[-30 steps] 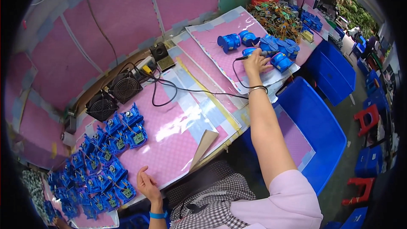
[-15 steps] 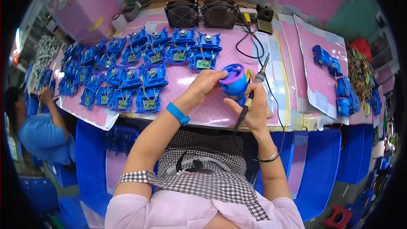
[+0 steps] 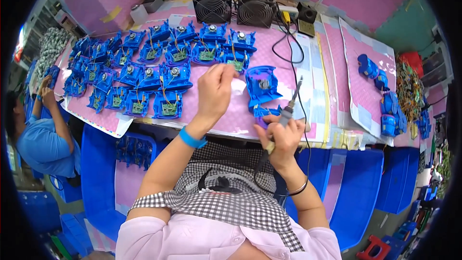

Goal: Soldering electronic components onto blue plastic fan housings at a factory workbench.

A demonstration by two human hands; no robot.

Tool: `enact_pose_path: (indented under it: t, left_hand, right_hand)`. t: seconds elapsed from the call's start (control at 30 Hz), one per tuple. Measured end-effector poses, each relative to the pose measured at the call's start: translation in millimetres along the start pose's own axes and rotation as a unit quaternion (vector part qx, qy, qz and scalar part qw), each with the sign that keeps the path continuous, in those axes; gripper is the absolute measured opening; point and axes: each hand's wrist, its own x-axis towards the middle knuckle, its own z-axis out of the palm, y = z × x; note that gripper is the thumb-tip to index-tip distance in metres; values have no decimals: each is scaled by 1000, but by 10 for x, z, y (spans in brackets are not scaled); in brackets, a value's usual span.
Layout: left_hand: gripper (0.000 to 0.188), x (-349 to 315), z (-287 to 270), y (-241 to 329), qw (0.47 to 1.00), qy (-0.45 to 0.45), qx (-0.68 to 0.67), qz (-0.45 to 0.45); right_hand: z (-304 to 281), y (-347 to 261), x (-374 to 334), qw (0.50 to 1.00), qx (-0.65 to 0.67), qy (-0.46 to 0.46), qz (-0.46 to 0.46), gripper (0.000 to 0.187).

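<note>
A blue plastic housing (image 3: 263, 83) lies opened in front of me, a round metal part resembling a small speaker inside its upper half. My right hand (image 3: 283, 139) grips a soldering iron (image 3: 287, 110), tip pointing up and away, and its fingers are at the housing's lower half, which they partly cover. My left hand (image 3: 215, 91) is raised left of that housing, fingers curled together; whether anything small is between them is hidden. Just beyond its fingertips sits another opened housing with a green circuit board (image 3: 235, 64).
Rows of opened blue housings (image 3: 174, 76) fill the left of the table. Two black fans (image 3: 212, 8) and a soldering-iron stand (image 3: 306, 14) stand at the back. Closed blue housings (image 3: 368, 66) and a wire heap (image 3: 409, 86) lie right. A co-worker (image 3: 43, 137) sits far left.
The blue housing, held up closed between both hands before, now lies open on the table. My left hand has let go of it and moved left. My right hand keeps the iron, slightly lower.
</note>
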Motion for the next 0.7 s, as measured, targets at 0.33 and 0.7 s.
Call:
enact_pose_path:
  t: [0.33, 0.7]
  left_hand:
    - [35, -634, -275, 112, 950, -232, 150, -148]
    - [34, -815, -562, 262, 966, -173, 191, -15]
  right_hand:
    - [37, 276, 149, 995, 85, 39, 33, 35]
    - [155, 772, 376, 976, 181, -95, 77, 22]
